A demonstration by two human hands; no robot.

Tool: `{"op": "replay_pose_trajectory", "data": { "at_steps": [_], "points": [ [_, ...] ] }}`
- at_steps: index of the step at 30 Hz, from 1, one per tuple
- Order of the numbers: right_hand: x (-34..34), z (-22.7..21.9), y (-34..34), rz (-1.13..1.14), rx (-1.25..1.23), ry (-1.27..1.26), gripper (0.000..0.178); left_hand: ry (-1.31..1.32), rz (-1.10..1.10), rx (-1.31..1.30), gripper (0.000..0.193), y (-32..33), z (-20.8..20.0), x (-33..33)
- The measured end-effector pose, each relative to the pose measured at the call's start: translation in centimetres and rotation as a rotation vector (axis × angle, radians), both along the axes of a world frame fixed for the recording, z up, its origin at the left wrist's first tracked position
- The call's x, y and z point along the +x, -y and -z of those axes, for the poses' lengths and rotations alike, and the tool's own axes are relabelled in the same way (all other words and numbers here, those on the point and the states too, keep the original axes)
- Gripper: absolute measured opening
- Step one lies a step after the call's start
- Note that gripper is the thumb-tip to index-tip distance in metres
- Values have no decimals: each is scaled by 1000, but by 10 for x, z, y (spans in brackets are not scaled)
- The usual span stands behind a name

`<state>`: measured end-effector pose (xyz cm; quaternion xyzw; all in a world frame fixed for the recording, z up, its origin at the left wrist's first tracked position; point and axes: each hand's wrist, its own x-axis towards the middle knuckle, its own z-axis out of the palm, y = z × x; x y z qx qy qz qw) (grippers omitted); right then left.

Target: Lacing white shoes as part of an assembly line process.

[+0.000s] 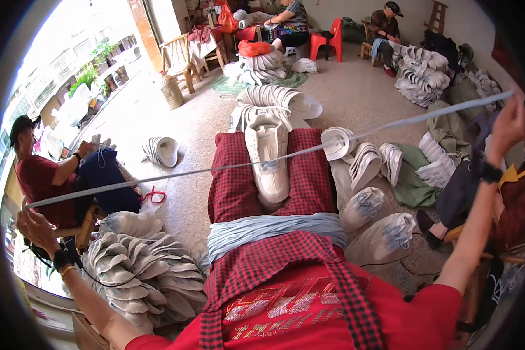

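Observation:
A long pale grey-blue shoelace (391,125) is pulled taut between my two raised hands, spread far apart. My left hand (38,229) pinches one end at the far left. At the far right, higher up, my right hand (510,125) grips the other end. Between my knees stands a white shoe (268,178), its toe toward me. The lace crosses its front near the lowest eyelets; whether it is threaded there I cannot tell. Across my lap, over a red-and-black checked apron (233,175), lies a bundle of pale blue laces (277,232).
Stacked white shoe uppers (151,274) lie at my lower left, more uppers (280,100) beyond my knees. Two white shoes (385,236) stand right of my lap, near a green cloth (417,175). A seated person (46,169) works at left; others sit farther back, near a red chair (328,39).

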<state>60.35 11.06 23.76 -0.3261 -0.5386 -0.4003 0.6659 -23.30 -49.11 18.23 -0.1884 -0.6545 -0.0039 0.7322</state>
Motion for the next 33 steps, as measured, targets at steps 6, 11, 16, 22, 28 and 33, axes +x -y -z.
{"op": "replay_pose_trajectory", "data": {
  "at_steps": [6,11,16,22,28,33],
  "points": [
    [-196,184,4,-1048,-852,3,13,333,190,115,28,-136,78,66],
    [-311,236,33,-1301,-1054,312,13,1118,1590,303,22,-313,139,174],
    [-346,256,25,-1310,-1160,401,13,1687,1741,89,17,-395,183,263],
    [-349,263,19,-1276,-1105,496,13,1840,1499,-191,17,-420,209,282],
    [-361,252,25,-1172,-1105,555,13,1767,1487,-108,12,-421,213,284],
    [-370,256,19,-1262,-1262,522,17,1699,1398,-152,15,-419,208,288]
  ]
}}
